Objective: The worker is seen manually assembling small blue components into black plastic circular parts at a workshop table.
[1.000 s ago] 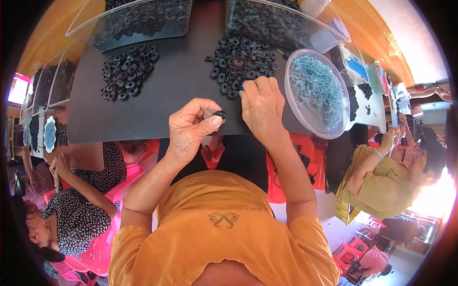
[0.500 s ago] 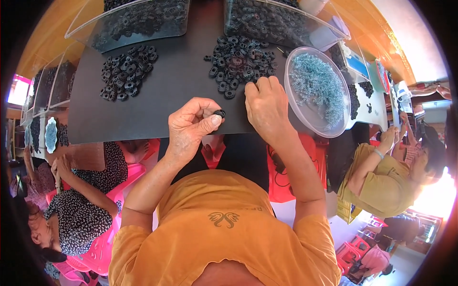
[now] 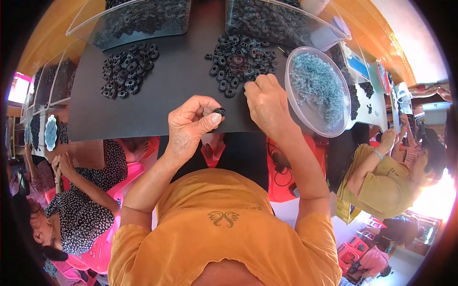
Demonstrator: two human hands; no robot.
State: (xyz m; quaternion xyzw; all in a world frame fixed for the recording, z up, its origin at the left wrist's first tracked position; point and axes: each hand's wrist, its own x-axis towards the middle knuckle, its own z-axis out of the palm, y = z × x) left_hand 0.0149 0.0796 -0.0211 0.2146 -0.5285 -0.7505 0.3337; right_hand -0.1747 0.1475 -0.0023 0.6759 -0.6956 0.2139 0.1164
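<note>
Between the thumb and forefinger of my left hand (image 3: 191, 125) sits a small black plastic part (image 3: 219, 111), held above the front edge of the dark table mat (image 3: 191, 66). My right hand (image 3: 267, 104) is closed in a pinch to the right of it, apart from the part; its fingertips are turned away, so whatever they hold is hidden. Just beyond my right hand lies a pile of similar black parts (image 3: 241, 59). A second pile (image 3: 128, 71) is on the left of the mat. Beside my right hand is a round clear tub (image 3: 292, 90) of small bluish coil springs (image 3: 317, 83).
Two clear bins of black parts, one left (image 3: 143, 24) and one right (image 3: 267, 24), stand at the mat's far side. Co-workers sit left (image 3: 81, 219) and right (image 3: 386, 176) of me. A thin stick (image 3: 281, 49) lies near the tub.
Both hands stay almost in place. The black part in my left fingers is turned slightly. The co-worker on the left has brought both hands together.
</note>
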